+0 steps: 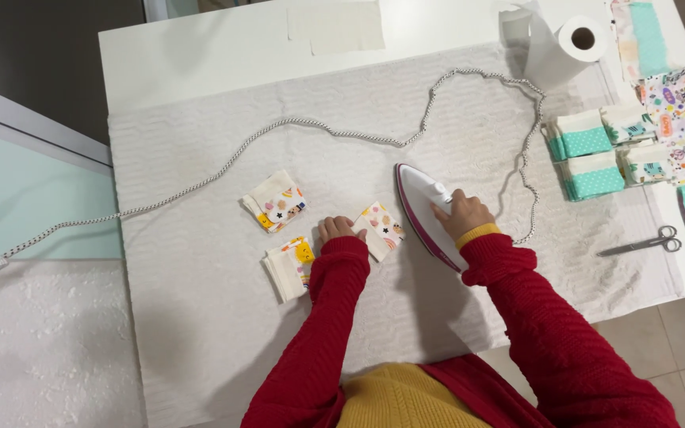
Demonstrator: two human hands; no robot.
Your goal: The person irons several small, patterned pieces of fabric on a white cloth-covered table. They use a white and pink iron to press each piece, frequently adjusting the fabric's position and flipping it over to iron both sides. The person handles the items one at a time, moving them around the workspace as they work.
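Head camera view: looking straight down on a white table (200, 55) covered by a pale quilted pressing cloth (223, 317), with two arms in red knitted sleeves reaching in from the bottom.
Far left: a grey-and-white braided power cord (200, 181) runs off the table's left edge and loops across the cloth toward the iron.
Left of centre: two small folded cream fabric patches with cartoon prints, one higher (275, 201), one lower (288, 266), lying apart from each other.
Left hand (336, 230): fingers curled down, fingertips pressing the edge of a third small cream printed fabric patch (380, 230); nothing is gripped.
Right hand (463, 214): closed around the handle of a white steam iron with a magenta rim (422, 214), just right of that third patch, nose pointing up-left.
Handling: the iron looks heavy, rigid and likely hot, best held only by its handle; the patches look light, soft and apt to slide, so pinning an edge suits them.
Right side: a white paper towel roll (572, 40) at top, folded teal dotted fabric pieces (592, 154), printed fabrics, and grey metal scissors (645, 242) near the right edge.
Open room: bare cloth lies below and above the patches; the cord's loop hangs close behind the iron.
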